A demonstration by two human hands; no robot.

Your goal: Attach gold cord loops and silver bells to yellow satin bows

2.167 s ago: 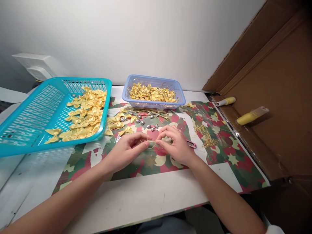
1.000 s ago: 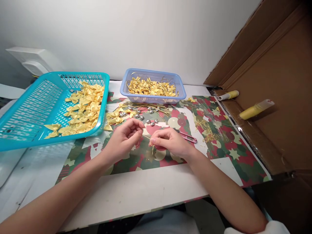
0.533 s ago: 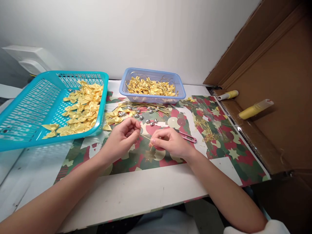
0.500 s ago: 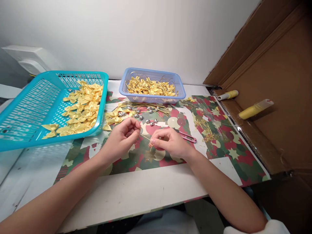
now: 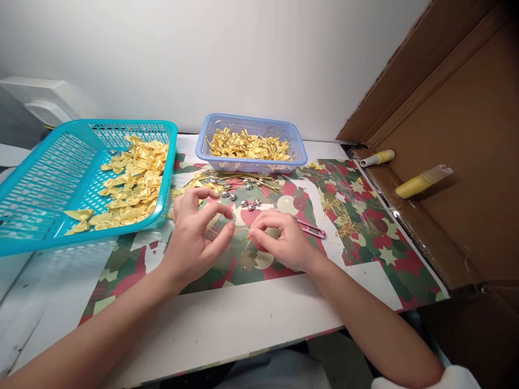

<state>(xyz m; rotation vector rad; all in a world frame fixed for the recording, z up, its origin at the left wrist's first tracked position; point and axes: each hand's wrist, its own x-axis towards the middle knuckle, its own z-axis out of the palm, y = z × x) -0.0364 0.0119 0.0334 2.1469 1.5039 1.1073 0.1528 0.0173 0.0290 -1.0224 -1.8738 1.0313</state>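
Observation:
My right hand (image 5: pixel 281 237) is closed in a pinch on a thin gold cord (image 5: pixel 248 241), whose short end shows below the fingertips. To its left, my left hand (image 5: pixel 197 235) holds nothing, its fingers curved and spread apart. Behind the hands lie several small silver jingle bells (image 5: pixel 251 205) in little groups. Long gold cords (image 5: pixel 243 176) are laid out just past the bells. Some yellow ribbon bows (image 5: pixel 178 190) are partly covered by my left hand. Beside my right hand is a pink-handled cutter (image 5: pixel 313 229), one end hidden behind the hand.
A turquoise basket (image 5: pixel 172 162) at left holds yellow bows and a few bells. The blue basket (image 5: pixel 211 162) at the back contains bows with gold cords. Gold cord clippings (image 5: pixel 348 226) are scattered at right. Two yellow-wrapped tubes (image 5: pixel 419 183) stick out by the cardboard wall (image 5: pixel 458 119).
My left hand has let go of the cord, opened and moved slightly left. My right hand stays in nearly the same place, pinching the cord. The view has shifted slightly.

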